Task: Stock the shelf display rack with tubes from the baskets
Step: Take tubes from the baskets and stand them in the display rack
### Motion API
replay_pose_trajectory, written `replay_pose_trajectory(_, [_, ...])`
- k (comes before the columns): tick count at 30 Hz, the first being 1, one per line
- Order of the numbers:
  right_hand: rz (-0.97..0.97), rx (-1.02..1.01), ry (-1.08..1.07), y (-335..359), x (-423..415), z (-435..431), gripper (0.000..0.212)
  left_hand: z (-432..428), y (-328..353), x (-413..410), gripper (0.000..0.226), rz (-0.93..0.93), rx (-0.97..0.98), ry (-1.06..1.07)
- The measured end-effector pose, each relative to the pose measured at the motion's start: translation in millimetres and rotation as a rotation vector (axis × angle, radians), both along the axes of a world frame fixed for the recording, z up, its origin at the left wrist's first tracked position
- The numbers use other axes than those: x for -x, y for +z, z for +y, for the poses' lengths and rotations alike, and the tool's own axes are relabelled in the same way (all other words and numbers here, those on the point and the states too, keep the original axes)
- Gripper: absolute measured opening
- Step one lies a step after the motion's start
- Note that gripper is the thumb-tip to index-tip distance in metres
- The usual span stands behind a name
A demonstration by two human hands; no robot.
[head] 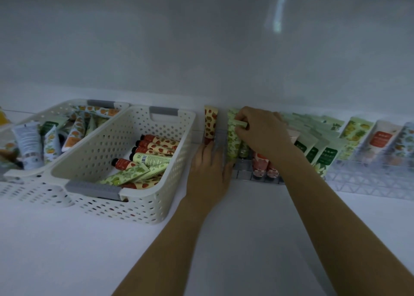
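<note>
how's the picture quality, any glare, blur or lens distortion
Head view: dim, bluish light; a pale glare streak on the white back wall; wide-angle bowing at the edges; clear plastic display rack soft far right; right hand pinching a pale green tube reads sharp.

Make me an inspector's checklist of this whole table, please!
Surface: white table, bare in front.
Job's things: near basket holds loose tubes; far basket holds mixed tubes; display rack partly filled; strawberry tube stands at its left end.
Clutter: orange thing at far left edge, cut off.
Hands: left hand rests, fingers straight, at the rack's left end; right hand pinches a green tube in the rack.
Cables: nothing seen.
Surroundings: plain white wall behind.
</note>
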State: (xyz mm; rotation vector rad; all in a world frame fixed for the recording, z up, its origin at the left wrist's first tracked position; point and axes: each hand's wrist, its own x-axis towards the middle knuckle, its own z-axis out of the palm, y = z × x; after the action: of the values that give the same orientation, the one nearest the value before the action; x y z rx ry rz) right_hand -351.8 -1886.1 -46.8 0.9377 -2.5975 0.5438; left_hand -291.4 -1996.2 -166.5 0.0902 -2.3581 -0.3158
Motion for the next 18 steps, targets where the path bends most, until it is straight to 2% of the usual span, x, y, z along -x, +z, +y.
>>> replay_pose_trajectory(5, [-0.025, 0.053, 0.048, 3.1, -3.9, 0.3, 0.028, 2.1, 1.8, -2.5, 0.039, -0.034, -0.009, 0.029])
replay_pose_trajectory(9, [0.023, 0.297, 0.11, 28.7, -16.8, 9.7, 0.023, 19.5, 26.7, -16.1, 0.044, 0.003, -0.068, 0.007])
replay_pose_trajectory(13, [-0.017, 0.564, 0.186, 53.5, -43.2, 18.3, 0.012, 29.7, 76.9, -37.0, 0.04, 0.201, -0.012, -0.045])
replay_pose_trajectory(16, [-0.095, 0.567, 0.225, 59.6, -61.6, 9.0, 0.011, 20.4, 112.8, -63.5, 0.04, 0.319, 0.077, -0.09])
replay_pose_trajectory(18, [-0.135, 0.493, 0.265, 61.6, -71.7, -4.2, 0.01, -0.1, 130.4, -82.4, 0.04, 0.31, 0.137, -0.077])
